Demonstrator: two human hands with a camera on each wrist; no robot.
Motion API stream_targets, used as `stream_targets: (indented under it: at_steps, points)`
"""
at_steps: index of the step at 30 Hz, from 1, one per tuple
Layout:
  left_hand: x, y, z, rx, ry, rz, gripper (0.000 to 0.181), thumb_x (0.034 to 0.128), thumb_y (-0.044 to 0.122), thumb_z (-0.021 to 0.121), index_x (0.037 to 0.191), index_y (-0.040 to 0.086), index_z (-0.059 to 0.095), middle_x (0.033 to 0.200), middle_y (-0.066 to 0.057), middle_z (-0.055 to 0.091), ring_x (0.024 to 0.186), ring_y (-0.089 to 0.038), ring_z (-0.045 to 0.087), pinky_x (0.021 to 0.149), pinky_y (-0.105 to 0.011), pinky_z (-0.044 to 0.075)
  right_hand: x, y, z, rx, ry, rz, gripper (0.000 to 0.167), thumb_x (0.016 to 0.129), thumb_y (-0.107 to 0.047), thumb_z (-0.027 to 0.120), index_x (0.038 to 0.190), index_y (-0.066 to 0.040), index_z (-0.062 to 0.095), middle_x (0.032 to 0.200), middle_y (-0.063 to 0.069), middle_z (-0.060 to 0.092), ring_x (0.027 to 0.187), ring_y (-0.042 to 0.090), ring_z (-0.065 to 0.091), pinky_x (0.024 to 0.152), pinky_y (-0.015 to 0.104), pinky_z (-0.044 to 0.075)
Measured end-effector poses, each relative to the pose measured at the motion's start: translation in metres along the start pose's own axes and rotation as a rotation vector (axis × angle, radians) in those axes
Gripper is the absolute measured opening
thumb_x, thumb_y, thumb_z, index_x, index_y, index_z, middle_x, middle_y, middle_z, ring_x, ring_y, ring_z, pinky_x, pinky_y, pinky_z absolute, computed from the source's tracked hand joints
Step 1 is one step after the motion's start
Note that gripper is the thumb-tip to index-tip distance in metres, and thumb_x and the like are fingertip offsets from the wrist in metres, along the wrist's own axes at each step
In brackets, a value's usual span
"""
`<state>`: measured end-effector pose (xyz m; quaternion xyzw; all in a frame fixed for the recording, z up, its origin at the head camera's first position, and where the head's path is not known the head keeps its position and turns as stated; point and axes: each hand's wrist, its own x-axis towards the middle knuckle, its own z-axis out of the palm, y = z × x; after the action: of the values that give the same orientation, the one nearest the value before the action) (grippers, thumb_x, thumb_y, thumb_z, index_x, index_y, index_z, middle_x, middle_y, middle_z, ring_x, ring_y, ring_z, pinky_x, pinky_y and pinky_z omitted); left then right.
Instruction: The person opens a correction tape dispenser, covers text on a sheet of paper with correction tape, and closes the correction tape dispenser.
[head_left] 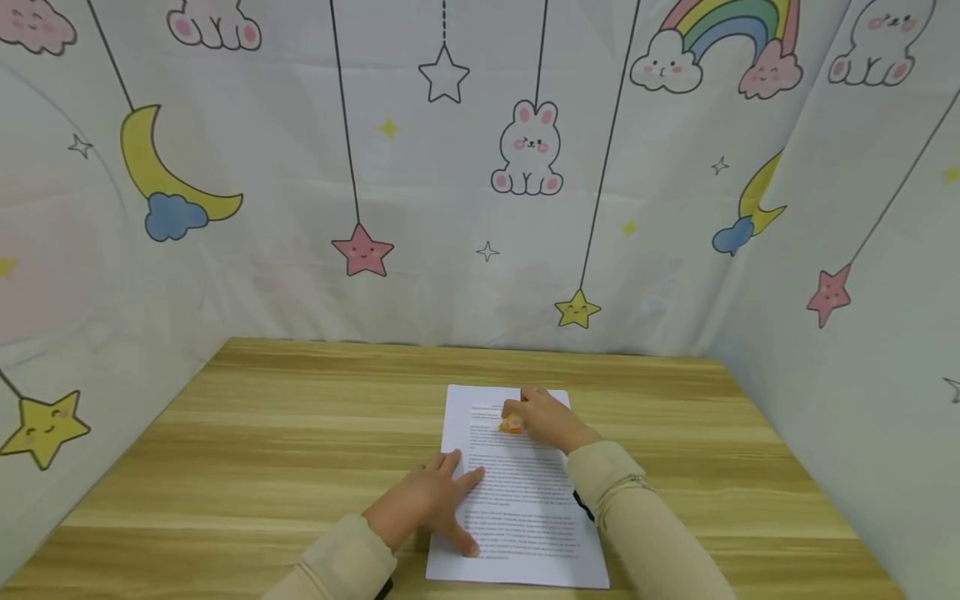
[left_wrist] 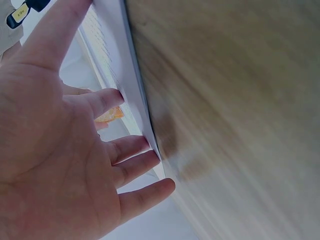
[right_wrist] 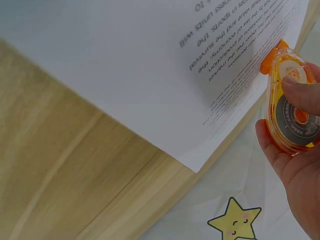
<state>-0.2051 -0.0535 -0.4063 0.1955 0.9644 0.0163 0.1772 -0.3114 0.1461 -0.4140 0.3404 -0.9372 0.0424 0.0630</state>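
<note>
A printed sheet of paper (head_left: 525, 571) lies on the wooden table, its lines of text running across it. My right hand (head_left: 553, 421) grips an orange, see-through correction tape (right_wrist: 290, 122) between thumb and fingers. In the right wrist view the orange tip of the correction tape touches or hovers just over the printed lines; contact cannot be made out. In the head view it is over the upper part of the text, partly hidden by the fingers. With fingers spread, my left hand (head_left: 429, 502) rests on the sheet's left edge, fingertips and thumb on the paper.
The wooden table (head_left: 300, 433) extends around the sheet on all sides. Behind it and at both sides hang white cloth walls (head_left: 442, 175) printed with stars, moons and bunnies. Dark straps show at both wrists near the beige sleeves (head_left: 637, 508).
</note>
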Motion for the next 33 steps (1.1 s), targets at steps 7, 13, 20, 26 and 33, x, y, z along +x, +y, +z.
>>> stream_targets:
  at_steps: [7, 13, 20, 26, 33]
  points:
    - [-0.003, 0.001, -0.002, 0.008, 0.008, -0.001, 0.100, 0.0583, 0.067, 0.072, 0.142, 0.026, 0.036, 0.147, -0.014, 0.027, 0.135, -0.033, 0.026, 0.104, -0.051, 0.033, -0.006, 0.006, -0.003, 0.039, -0.030, 0.034, 0.027, 0.087, 0.002, 0.053, 0.101, -0.020, 0.062, 0.089, 0.007, 0.052, 0.076, 0.020, 0.044, 0.070, 0.036, 0.042]
    - [-0.004, 0.002, -0.004, 0.006, 0.000, -0.009, 0.099, 0.0589, 0.066, 0.072, 0.142, 0.027, 0.035, 0.147, -0.014, 0.026, 0.136, -0.033, 0.026, 0.105, -0.051, 0.032, -0.012, 0.012, -0.005, 0.040, -0.046, 0.050, 0.032, 0.084, 0.006, 0.053, 0.101, -0.020, 0.063, 0.087, 0.004, 0.050, 0.076, 0.019, 0.043, 0.071, 0.036, 0.040]
    - [-0.003, 0.001, -0.002, 0.001, 0.001, 0.003, 0.100, 0.0588, 0.066, 0.072, 0.142, 0.026, 0.035, 0.148, -0.014, 0.025, 0.136, -0.034, 0.025, 0.105, -0.051, 0.031, -0.017, 0.016, -0.008, 0.050, -0.018, 0.008, 0.030, 0.083, 0.006, 0.055, 0.100, -0.018, 0.063, 0.084, 0.003, 0.049, 0.073, 0.018, 0.042, 0.068, 0.033, 0.038]
    - [-0.001, 0.001, -0.001, -0.012, -0.012, 0.000, 0.101, 0.0589, 0.066, 0.072, 0.143, 0.025, 0.035, 0.149, -0.015, 0.025, 0.137, -0.034, 0.024, 0.107, -0.050, 0.030, -0.016, 0.020, -0.004, 0.079, -0.002, -0.009, 0.032, 0.084, 0.009, 0.054, 0.101, -0.017, 0.064, 0.083, 0.002, 0.050, 0.072, 0.016, 0.041, 0.067, 0.030, 0.038]
    - [0.001, 0.000, -0.001, -0.015, -0.014, -0.001, 0.101, 0.0589, 0.066, 0.072, 0.143, 0.025, 0.034, 0.149, -0.016, 0.024, 0.137, -0.035, 0.023, 0.108, -0.051, 0.028, -0.018, 0.025, -0.009, 0.224, 0.034, 0.059, 0.034, 0.085, 0.008, 0.051, 0.107, -0.015, 0.063, 0.090, 0.007, 0.055, 0.078, 0.019, 0.049, 0.070, 0.032, 0.040]
